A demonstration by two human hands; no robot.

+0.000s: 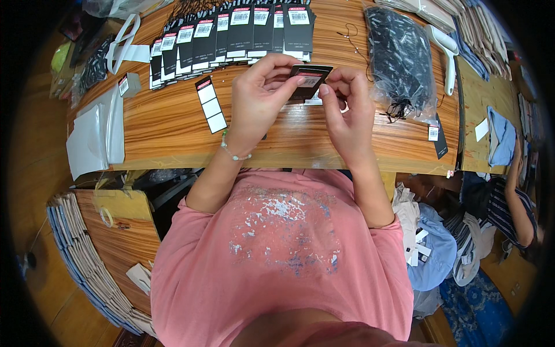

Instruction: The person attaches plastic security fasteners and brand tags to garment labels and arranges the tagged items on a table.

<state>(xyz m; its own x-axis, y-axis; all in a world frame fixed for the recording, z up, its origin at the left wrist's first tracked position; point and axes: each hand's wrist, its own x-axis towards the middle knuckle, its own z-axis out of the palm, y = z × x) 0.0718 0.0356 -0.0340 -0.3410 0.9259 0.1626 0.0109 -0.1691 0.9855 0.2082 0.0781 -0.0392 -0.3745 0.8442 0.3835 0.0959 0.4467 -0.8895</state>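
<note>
My left hand [263, 89] grips black hang tags [306, 81] above the wooden table, thumb across the front one, which bears a red-topped sticker. At the tags' right side is my right hand [350, 107], its fingers curled and thumb near a fingertip. Whether it pinches a tag or something small there is hidden. Below and between the hands, a small white piece [314, 99] shows partly. Left of my left wrist lies a black strip [211, 104] with white blank labels. Beyond the hands, rows of black hang tags [240, 34] with white barcode stickers overlap one another.
A clear plastic bag [402, 58] of black tag strings lies right, beside a white handled tool [445, 55]. A loose tag [437, 136] sits near the front right edge. White sheets [95, 136] and a grey box [129, 85] are left. Another person's arm [514, 179] shows far right.
</note>
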